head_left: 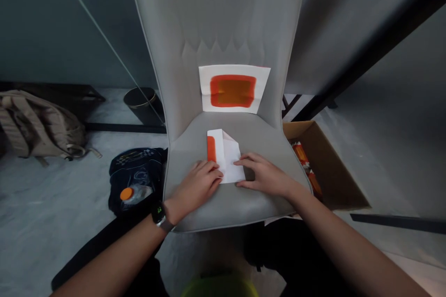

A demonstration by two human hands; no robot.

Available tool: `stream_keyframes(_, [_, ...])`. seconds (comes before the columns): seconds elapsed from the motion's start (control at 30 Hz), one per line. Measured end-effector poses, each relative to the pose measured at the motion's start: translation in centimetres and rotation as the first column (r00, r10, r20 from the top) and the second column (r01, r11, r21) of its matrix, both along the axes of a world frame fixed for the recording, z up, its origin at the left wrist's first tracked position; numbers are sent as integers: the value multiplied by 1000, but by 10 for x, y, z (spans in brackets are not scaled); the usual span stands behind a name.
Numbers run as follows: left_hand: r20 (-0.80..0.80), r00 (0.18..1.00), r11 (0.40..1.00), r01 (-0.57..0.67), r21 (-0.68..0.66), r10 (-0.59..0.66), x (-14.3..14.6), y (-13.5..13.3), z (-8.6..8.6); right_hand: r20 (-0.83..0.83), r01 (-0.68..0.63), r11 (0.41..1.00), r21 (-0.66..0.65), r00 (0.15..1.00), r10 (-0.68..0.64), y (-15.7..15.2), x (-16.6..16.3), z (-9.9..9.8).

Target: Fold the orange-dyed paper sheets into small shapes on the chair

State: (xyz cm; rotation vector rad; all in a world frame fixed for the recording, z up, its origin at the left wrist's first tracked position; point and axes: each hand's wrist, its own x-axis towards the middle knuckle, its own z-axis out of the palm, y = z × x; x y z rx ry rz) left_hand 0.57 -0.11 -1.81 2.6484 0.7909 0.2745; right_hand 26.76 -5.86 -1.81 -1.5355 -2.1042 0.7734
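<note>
A folded sheet of white paper with an orange strip [225, 153] lies on the seat of a grey chair [209, 204]. My left hand [197, 185] rests on the seat with its fingertips pressing the paper's left lower edge, fingers slightly bent. My right hand [265, 174] lies flat, fingers stretched onto the paper's right lower corner. A second white sheet with an orange rectangle [232, 89] leans unfolded against the chair's backrest. A dark watch sits on my left wrist.
An open cardboard box [331, 171] with orange-patterned items stands right of the chair. A dark bag with an orange-capped bottle [134, 188] lies on the floor at left. A tan backpack [38, 125] and a black bin [142, 102] sit farther back.
</note>
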Motion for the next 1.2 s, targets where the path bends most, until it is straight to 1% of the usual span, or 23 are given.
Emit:
stream_keyframes(0.1, [-29,999,1000,-26,17,26,4,1,2,-105,62,995,-73,992,-70,2,-1,-3])
stream_keyframes(0.17, [-46,997,998,-57,41,58,7,0,3,-219,155,969,-195,956,-197,4,-3,-3])
stream_keyframes(0.2, [-52,996,997,-67,49,70,9,-1,3,-286,208,936,-285,913,-290,5,-3,-1])
stream_keyframes(0.23, [-57,996,996,-69,53,72,11,-3,3,-352,252,889,-383,850,-393,5,-4,3])
stream_keyframes(0.3, [-63,997,998,-46,43,49,16,-4,2,-462,281,776,-564,672,-579,6,-4,12])
stream_keyframes(0.33, [-65,997,999,-28,34,31,18,-5,2,-503,257,728,-636,577,-643,6,-3,18])
stream_keyframes(0.4, [-66,998,1000,-9,29,11,20,-4,0,-546,173,653,-737,415,-728,5,-1,28])
stream_keyframes(0.43, [-66,998,999,-4,32,6,21,-3,0,-552,124,624,-771,358,-753,5,0,32])
stream_keyframes(0.5, [-64,998,999,1,43,1,23,-1,0,-542,36,578,-815,301,-785,3,1,35])
stream_keyframes(0.57, [-74,997,999,14,50,-10,24,0,1,-529,-12,549,-835,286,-799,2,-1,33])
stream_keyframes(0.63, [-83,996,998,26,53,-21,26,1,2,-527,-24,544,-839,285,-801,3,-3,30])
stream_keyframes(0.77, [-60,998,998,27,63,-23,29,1,0,-523,38,553,-832,279,-805,6,-1,23])
stream_keyframes(0.83, [-54,998,997,38,67,-35,30,1,-1,-512,51,545,-837,275,-813,8,2,22])
stream_keyframes(0.9, [-59,997,996,57,72,-53,31,2,-1,-500,50,534,-844,289,-817,9,5,22])
stream_keyframes(0.97, [-64,996,994,75,81,-70,32,2,0,-502,48,542,-839,316,-805,10,5,22])
stream_keyframes(1.07, [-50,996,992,84,94,-80,35,-1,2,-528,37,574,-818,348,-775,12,2,24])
stream_keyframes(1.2, [-11,999,996,41,75,-40,38,-4,1,-549,28,593,-805,346,-761,14,0,22])
